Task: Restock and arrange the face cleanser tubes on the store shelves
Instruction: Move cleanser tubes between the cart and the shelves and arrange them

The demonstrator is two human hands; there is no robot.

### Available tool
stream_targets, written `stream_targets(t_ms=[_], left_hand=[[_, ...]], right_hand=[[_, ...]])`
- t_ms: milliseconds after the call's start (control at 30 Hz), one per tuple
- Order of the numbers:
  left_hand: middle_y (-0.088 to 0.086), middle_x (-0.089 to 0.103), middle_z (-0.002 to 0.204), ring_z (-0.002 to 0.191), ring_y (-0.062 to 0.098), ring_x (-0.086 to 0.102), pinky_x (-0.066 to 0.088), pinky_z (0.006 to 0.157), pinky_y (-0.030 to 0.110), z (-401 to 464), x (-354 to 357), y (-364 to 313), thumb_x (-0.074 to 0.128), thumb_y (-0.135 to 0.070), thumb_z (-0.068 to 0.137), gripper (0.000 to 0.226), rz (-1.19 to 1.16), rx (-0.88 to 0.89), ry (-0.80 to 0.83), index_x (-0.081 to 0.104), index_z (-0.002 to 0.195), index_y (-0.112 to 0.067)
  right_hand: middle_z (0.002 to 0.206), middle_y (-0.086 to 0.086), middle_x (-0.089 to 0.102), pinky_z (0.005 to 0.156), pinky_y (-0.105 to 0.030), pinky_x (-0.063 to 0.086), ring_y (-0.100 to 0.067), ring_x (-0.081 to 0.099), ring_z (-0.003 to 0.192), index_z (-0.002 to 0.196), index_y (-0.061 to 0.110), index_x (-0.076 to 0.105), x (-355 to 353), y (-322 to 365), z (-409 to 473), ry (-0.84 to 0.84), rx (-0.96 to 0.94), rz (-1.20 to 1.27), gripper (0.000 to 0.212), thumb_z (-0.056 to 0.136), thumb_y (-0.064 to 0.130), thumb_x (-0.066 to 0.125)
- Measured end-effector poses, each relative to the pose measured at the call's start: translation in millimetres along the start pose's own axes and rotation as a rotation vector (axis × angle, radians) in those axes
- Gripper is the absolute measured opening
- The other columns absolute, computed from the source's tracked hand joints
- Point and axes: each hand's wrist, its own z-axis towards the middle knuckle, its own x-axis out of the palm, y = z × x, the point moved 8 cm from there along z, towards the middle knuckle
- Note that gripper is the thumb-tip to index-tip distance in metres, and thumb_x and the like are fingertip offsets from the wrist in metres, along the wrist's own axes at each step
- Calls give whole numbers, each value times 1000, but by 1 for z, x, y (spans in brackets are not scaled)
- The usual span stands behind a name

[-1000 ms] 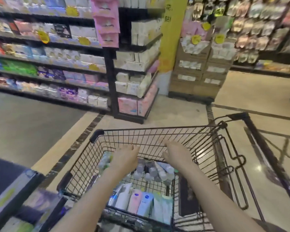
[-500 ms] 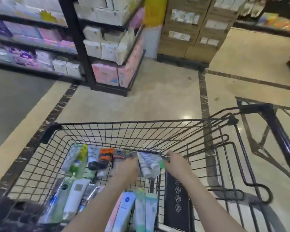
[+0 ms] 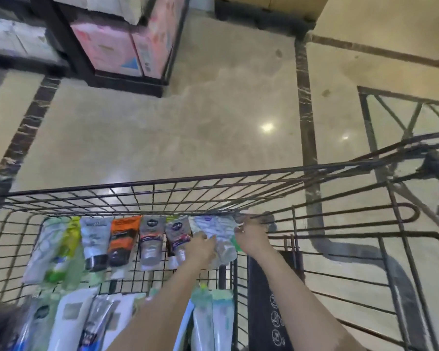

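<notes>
While the face cleanser tubes (image 3: 122,241) lie in the black wire shopping cart (image 3: 162,188), we judge restocking barely begun. Left hand (image 3: 200,245) and right hand (image 3: 251,238) reach a pale tube bundle (image 3: 218,234); either grip we cannot tell.

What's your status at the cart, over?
Both hands in the cart, left hand and right hand on the pale tubes at the far end. Grip unclear through blur. Nothing shelved yet. Nothing blocking.
</notes>
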Motion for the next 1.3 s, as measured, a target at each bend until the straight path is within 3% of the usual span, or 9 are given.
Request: stream_targets(t_ms=[100,333,500,633,833,900,1033,1100,1300], left_hand=[[19,57,121,107,31,59,49,91,34,18,10,0,37,-41,97,51,181,-44,31,44,129,-2],[19,38,140,124,31,44,39,102,39,36,21,3,35,-50,96,69,292,-193,48,15,141,-2],[13,54,118,104,27,56,47,92,34,46,15,12,49,-45,91,51,155,-139,51,38,119,-4],[3,57,77,83,23,60,54,83,37,42,3,27,59,-33,88,28,-25,-59,60,45,97,-10],[3,64,87,81,22,64,55,72,36,19,-12,41,62,-20,89,12,-336,-38,136,57,97,-13],[3,64,93,85,24,64,55,77,40,11,-17,40,63,-18,89,12,-416,-49,144,56,98,-16],[6,63,96,84,24,65,54,78,40,-10,-27,31,59,-16,91,16,-481,-12,183,52,105,-16],[7,63,102,89,25,65,56,79,40,-20,-32,30,60,-19,91,28,-480,3,184,48,116,-14],[-3,59,93,84,21,63,50,89,51,-58,-50,25,62,-14,89,30,-541,58,137,48,116,-12]], right_hand=[[142,-6,43,102,-25,33,-22,40,130,136,11,44,19,-9,25,57,8,-81,40,96,11,42],[137,-3,40,100,-31,43,-19,45,124,131,9,47,38,-10,55,229,2,-322,35,98,20,41],[132,-5,47,100,-29,42,-19,43,125,127,12,51,52,-12,71,262,-16,-356,30,99,18,42],[130,-1,46,97,-24,37,-15,41,125,129,17,49,59,-11,76,254,-48,-386,31,100,22,41],[126,-15,49,69,3,36,-16,53,104,119,6,50,60,-3,73,277,-100,-478,23,100,12,39],[111,-4,50,85,-12,38,-13,49,106,112,10,52,54,-8,71,227,36,-304,18,97,15,43],[126,-2,51,74,-21,36,-18,49,108,126,12,47,44,-16,58,130,248,46,38,92,26,53],[126,-6,52,81,-24,40,-21,53,113,126,9,46,37,-19,37,87,371,300,45,90,33,57],[104,-23,65,77,-37,50,-31,63,89,112,-12,56,32,-11,-28,3,512,1052,40,81,9,71]])
